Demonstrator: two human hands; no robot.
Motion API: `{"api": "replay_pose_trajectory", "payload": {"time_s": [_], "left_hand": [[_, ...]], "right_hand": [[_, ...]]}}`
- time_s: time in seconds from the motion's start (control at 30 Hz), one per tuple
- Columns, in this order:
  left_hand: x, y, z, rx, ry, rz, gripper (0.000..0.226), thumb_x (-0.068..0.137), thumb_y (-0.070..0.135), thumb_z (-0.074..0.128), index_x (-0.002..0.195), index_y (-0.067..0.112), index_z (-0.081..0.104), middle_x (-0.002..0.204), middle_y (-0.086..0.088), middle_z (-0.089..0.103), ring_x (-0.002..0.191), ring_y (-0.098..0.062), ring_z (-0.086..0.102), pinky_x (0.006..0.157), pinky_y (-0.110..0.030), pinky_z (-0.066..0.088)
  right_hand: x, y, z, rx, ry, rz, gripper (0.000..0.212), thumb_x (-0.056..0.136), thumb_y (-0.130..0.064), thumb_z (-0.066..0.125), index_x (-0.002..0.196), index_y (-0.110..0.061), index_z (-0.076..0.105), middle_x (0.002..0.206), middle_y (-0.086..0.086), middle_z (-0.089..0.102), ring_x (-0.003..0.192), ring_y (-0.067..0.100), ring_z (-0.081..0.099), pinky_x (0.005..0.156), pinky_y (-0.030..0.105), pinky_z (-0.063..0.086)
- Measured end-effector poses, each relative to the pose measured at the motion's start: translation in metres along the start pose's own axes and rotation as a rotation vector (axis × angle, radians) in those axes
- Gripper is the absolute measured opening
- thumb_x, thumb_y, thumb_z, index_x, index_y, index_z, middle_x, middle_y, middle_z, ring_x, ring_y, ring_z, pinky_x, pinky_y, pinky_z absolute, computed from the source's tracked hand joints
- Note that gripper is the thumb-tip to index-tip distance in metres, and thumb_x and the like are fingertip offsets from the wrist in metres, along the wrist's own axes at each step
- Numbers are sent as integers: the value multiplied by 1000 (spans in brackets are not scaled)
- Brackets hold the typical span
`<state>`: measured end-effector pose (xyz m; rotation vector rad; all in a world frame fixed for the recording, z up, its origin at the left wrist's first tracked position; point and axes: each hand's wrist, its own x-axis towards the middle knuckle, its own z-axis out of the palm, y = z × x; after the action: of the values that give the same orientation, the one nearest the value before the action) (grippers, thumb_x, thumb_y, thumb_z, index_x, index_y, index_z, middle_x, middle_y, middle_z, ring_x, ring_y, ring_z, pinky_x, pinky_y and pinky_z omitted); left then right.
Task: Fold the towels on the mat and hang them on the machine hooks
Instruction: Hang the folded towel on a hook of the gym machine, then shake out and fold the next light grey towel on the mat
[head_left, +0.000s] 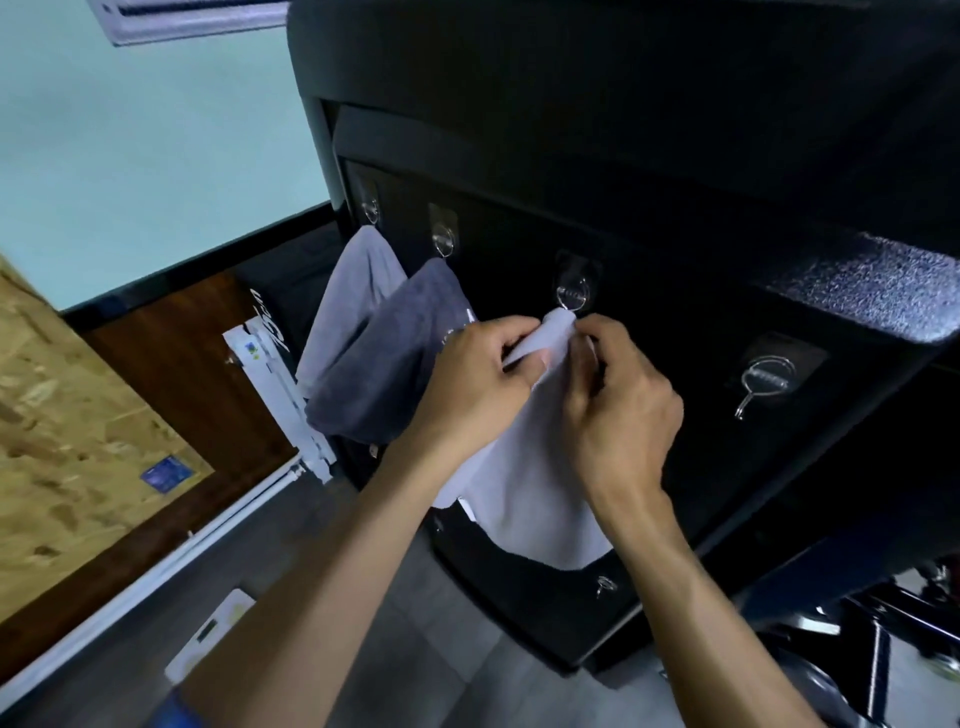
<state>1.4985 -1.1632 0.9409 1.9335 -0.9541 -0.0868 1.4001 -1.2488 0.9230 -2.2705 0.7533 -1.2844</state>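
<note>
Both hands (545, 384) pinch white towel (530, 467) just below hook (573, 295).

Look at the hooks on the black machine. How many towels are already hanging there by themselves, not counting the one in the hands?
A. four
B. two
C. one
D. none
B: a light grey towel and a dark grey towel hang from the two leftmost hooks, while both hands hold the white towel up at the third hook.
</note>
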Motion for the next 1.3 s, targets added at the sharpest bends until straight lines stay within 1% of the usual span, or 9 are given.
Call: {"api": "replay_pose_trajectory", "payload": {"time_s": [0.23, 0.33, 0.43, 0.6, 0.67, 0.77, 0.9, 1.03, 1.3], "left_hand": [[-11, -4, 7, 49, -41, 23, 19, 86, 19, 59, 105, 21, 65, 79, 0, 67, 78, -18, 63, 71, -42, 52], [-24, -14, 4, 150, -58, -37, 29, 86, 30, 63, 114, 25, 61, 101, 4, 68, 98, -17, 62, 84, -41, 51], [-69, -34, -3, 70, 32, -168, 59, 85, 30, 69, 139, 26, 47, 138, 8, 51, 128, -8, 46, 106, -34, 41], [-177, -82, -3, -90, 144, -505, 57, 87, 21, 69, 137, 35, 46, 137, 10, 49, 114, 9, 46, 95, -15, 39], [-212, -101, 5, -107, 54, -570, 52, 88, 19, 67, 134, 36, 49, 134, 11, 53, 120, -2, 48, 99, -25, 38], [-253, -119, 20, -179, -219, -550, 42, 90, 16, 64, 128, 32, 56, 126, 18, 58, 112, 9, 52, 101, -26, 41], [-295, -128, 52, -210, -528, -433, 35, 88, 16, 66, 116, 36, 61, 115, 18, 64, 105, 5, 59, 96, -23, 48], [-332, -106, 94, -191, -796, -297, 37, 89, 11, 64, 104, 44, 59, 108, 18, 66, 100, 0, 62, 87, -14, 48], [-445, 11, 227, -121, -1305, 0, 32, 89, 11, 63, 117, 25, 65, 107, 15, 67, 96, 0, 63, 86, -16, 49]], "right_hand": [[-9, 11, 4, -79, -37, -55, 35, 88, -31, 41, 106, -21, 69, 75, 0, 64, 58, 24, 60, 48, 28, 40], [-17, 18, 1, -108, -60, -51, 35, 90, -20, 54, 123, -24, 65, 77, 2, 62, 60, 24, 58, 50, 27, 38], [-49, 31, -7, -140, -124, -22, 42, 94, -20, 56, 135, -21, 53, 108, 2, 61, 86, 23, 56, 67, 36, 46], [-163, 62, -33, -184, -195, 90, 42, 87, -19, 57, 129, -14, 53, 132, 6, 49, 109, 26, 49, 91, 36, 39], [-224, 70, -40, -225, -312, 209, 39, 87, -26, 47, 123, -17, 56, 129, 3, 51, 104, 26, 53, 88, 36, 42], [-310, 74, -54, -225, -440, 372, 36, 87, -26, 47, 120, -17, 57, 125, 0, 53, 101, 26, 57, 86, 40, 48], [-409, 62, -89, -228, -451, 640, 30, 90, -19, 56, 119, -22, 57, 122, -7, 55, 98, 20, 60, 82, 36, 53], [-489, 45, -133, -242, -440, 895, 29, 88, -35, 41, 114, -33, 53, 114, -13, 57, 96, 15, 61, 78, 31, 52], [-623, 33, -269, -340, 94, 1352, 28, 87, -28, 47, 109, -21, 63, 110, -8, 60, 90, 15, 60, 80, 39, 52]]}}
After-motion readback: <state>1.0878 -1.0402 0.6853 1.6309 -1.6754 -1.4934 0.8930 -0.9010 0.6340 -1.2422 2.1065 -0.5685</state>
